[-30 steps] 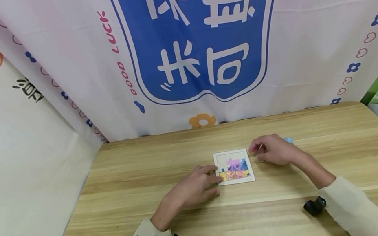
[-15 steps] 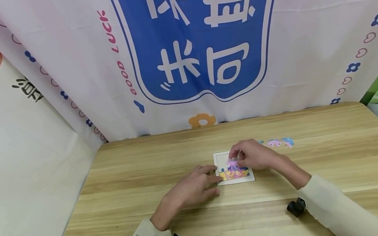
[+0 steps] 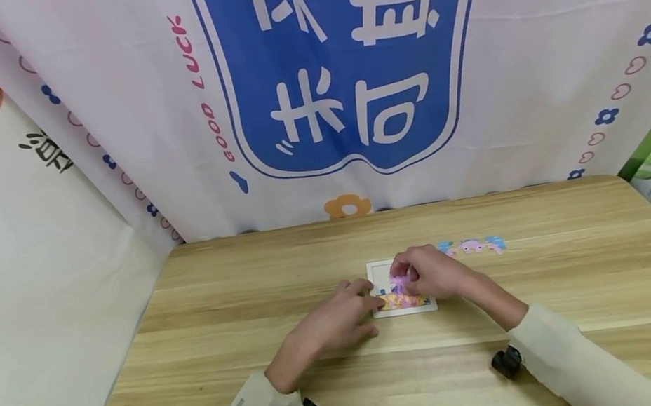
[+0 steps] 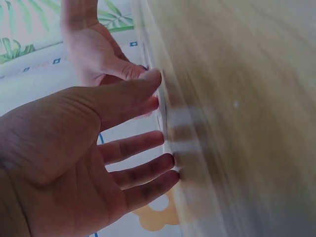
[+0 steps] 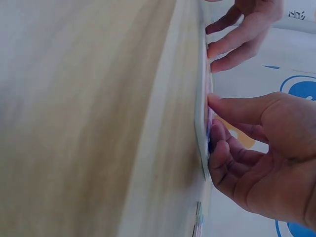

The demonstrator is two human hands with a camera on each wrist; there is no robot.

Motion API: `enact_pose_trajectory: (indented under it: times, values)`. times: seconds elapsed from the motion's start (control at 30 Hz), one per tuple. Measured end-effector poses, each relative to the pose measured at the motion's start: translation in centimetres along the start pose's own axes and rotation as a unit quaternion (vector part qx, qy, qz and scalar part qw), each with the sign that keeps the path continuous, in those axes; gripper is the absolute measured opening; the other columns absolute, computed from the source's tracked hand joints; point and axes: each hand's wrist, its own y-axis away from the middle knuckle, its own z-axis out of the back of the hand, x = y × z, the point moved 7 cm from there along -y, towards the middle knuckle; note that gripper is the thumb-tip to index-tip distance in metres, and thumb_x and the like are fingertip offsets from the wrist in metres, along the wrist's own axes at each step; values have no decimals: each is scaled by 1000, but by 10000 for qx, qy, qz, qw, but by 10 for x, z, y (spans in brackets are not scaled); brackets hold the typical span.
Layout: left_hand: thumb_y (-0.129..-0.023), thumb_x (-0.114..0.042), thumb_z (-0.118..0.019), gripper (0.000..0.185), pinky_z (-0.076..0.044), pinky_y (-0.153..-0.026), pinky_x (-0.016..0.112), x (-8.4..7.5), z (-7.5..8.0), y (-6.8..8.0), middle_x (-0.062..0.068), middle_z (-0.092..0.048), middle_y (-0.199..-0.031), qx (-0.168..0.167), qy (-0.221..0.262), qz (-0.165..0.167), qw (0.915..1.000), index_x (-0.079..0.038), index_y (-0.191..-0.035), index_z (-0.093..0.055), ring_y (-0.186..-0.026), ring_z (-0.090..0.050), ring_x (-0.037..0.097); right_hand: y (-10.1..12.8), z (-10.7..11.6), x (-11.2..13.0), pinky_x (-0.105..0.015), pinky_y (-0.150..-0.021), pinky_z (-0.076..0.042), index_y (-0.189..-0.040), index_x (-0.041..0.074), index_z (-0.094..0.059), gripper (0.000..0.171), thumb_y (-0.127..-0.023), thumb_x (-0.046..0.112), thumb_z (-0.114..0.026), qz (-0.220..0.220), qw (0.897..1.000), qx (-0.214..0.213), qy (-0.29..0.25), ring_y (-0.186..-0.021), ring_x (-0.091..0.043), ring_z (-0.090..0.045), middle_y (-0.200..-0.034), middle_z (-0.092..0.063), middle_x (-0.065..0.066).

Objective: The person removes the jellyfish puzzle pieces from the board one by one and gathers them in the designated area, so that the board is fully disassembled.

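A small white-rimmed puzzle board (image 3: 386, 315) lies on the wooden table, with yellow and pink assembled pieces (image 3: 401, 301) along its near part. Its upper left part shows bare. My left hand (image 3: 334, 319) rests at the board's left edge, fingers extended, fingertips on the rim. My right hand (image 3: 432, 271) is over the board's right half, thumb and curled fingers pinching a puzzle piece (image 5: 211, 140) down at the surface. That piece is mostly hidden by the fingers. In the right wrist view the board (image 5: 201, 113) appears edge-on beside both hands.
Several loose pink and blue puzzle pieces (image 3: 471, 246) lie on the table (image 3: 236, 281) behind the right hand. A printed curtain (image 3: 323, 189) hangs along the table's far edge. Black wrist cameras sit at both sleeves.
My right hand has moved left from beside the board onto its right half, uncovering the loose pieces behind it, and has since shifted slightly. The left hand has stayed at the left edge.
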Motion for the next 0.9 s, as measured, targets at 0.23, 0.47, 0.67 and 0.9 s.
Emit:
enact_pose_trajectory:
  times: [0.23,0.47,0.67,0.9]
  values:
    - [-103,-28,-75,41,-56,-113,44,1,1,-4,14,-54,-159,-81,-65,150,9998,-16,-143,-71,-145,-53,32,-4,0,0,-30,-81,-60,-116,6,-75,26,-93,-4,-79,-56,9999,-112,-19,-89,-13,-64,-103,-72,-4]
    - [-104,-32,-74,41,-52,-118,43,4,1,-12,12,-52,-161,-39,130,147,9998,-18,-143,-71,-147,-52,30,-7,0,-3,-29,-82,-60,-126,0,-71,35,-92,-3,-80,-124,9999,-83,-53,-90,-13,-65,-103,-70,-5]
    - [-105,-34,-72,39,-52,-118,43,6,2,-16,11,-51,-163,-5,165,91,9998,-20,-141,-72,-149,-51,28,-8,0,-5,-30,-84,-60,-124,2,-73,34,-91,-2,-81,-155,9998,-72,-142,-91,-13,-64,-102,-70,-4]
    - [-106,-33,-71,39,-52,-118,43,6,2,-17,11,-53,-161,-47,209,15,9998,-19,-142,-72,-149,-52,28,-4,4,-5,-31,-83,-59,-121,6,-72,28,-95,-2,-76,-71,9990,-175,-405,-89,-13,-64,-100,-70,-4]
